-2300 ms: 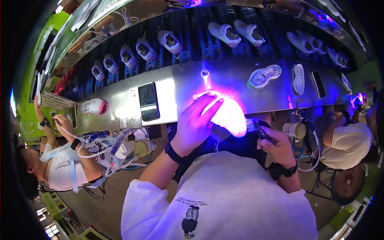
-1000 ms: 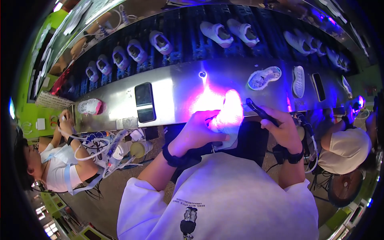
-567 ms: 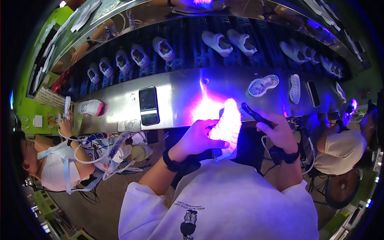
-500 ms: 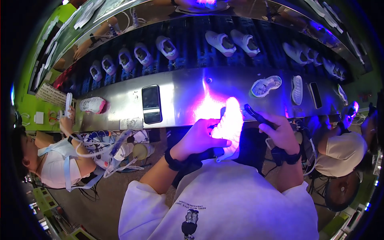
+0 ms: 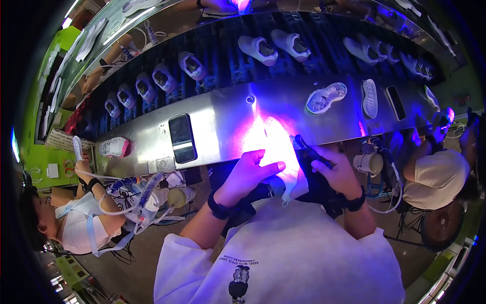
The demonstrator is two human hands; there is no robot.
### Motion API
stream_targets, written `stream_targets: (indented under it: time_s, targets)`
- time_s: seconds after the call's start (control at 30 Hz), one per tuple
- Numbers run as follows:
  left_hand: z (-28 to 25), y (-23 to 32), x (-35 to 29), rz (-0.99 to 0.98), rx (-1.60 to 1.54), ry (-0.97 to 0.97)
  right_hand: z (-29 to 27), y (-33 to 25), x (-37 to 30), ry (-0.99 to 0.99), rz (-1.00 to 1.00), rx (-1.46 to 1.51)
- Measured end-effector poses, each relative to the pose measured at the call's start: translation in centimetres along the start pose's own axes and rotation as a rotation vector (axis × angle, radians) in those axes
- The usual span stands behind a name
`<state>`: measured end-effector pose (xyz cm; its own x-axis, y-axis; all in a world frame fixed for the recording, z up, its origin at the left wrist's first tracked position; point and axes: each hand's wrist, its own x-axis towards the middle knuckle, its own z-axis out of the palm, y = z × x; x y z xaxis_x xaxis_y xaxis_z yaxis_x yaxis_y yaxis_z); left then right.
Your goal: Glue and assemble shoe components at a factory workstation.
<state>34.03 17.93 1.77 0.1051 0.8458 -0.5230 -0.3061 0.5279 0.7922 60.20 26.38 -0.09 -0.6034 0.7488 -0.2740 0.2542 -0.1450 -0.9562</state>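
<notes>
A pale shoe [image 5: 291,169] is gripped by the side in my left hand [image 5: 242,177], its thumb lying across it. Strong pink-violet light washes out much of the shoe's surface, so its details are hard to read. A small loop hangs from its near end. My right hand [image 5: 336,171] is closed around a slim black-handled tool [image 5: 306,146], whose tip points at the shoe's right edge. What kind of tool it is, I cannot tell. Both hands are at the near edge of the metal bench [image 5: 215,111].
A dark conveyor [image 5: 217,48] with several pale shoes runs behind the bench. On the bench lie a black phone [image 5: 183,138], a shoe sole [image 5: 326,99], a white sole [image 5: 370,99] and another phone [image 5: 396,103]. Co-workers sit left [image 5: 83,223] and right [image 5: 435,177].
The view has shifted and turned slightly. The shoe has turned and shows a broader face under the light. My right hand has come closer to it with the tool.
</notes>
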Motion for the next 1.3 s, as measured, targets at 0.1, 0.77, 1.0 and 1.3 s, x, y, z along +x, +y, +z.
stream_targets:
  time_s: [0.1,0.77,1.0,1.3]
  targets:
    - [0.4,-0.3,0.5,-0.037,-0.039,0.021,-0.9,0.4,-1.6,-0.015,0.034,-0.109]
    - [0.1,0.0,1.4,0.267,0.153,0.149,-4.0,-2.4,-2.8,-0.171,0.116,-0.198]
    - [-0.9,-1.4,1.8,0.258,0.012,0.180,-2.2,-2.9,-3.8,-0.057,0.126,-0.240]
    - [-1.3,-1.7,0.5,-0.060,-0.533,0.092,-1.4,-7.5,-1.3,0.018,-0.230,-0.646]
